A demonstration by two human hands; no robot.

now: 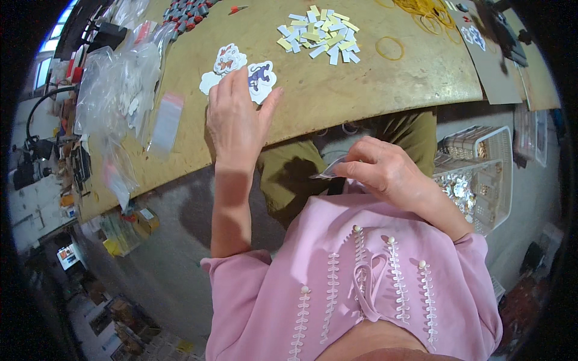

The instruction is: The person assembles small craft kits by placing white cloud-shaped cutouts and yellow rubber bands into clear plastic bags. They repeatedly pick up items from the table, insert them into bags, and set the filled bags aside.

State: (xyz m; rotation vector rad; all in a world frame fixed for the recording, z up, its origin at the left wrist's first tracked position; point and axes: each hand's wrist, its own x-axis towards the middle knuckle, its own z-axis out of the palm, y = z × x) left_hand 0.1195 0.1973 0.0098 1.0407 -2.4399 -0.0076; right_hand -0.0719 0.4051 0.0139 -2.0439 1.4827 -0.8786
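My left hand point(236, 117) lies over a group of white-edged cut-out stickers at the table's near side, fingers stretched out and thumb apart. One cut-out with a red-brown printed figure point(230, 59) shows beyond its fingertips. Another with a dark blue figure point(261, 79) lies by the thumb side, and a plain white one point(209, 82) is partly covered by the fingers. Above my lap, my right hand point(380, 168) is closed, pinching a thin, shiny, greyish plastic piece point(327, 171) that looks like a small bag. Most of that piece is hidden by the fingers.
A pile of yellow and white strips point(319, 35) sits farther back on the table point(373, 84), with yellow rubber bands point(421, 15) to its right. Clear plastic bags point(114, 90) and a zip bag point(167, 123) lie left. A white basket point(506, 174) stands right, below the table edge.
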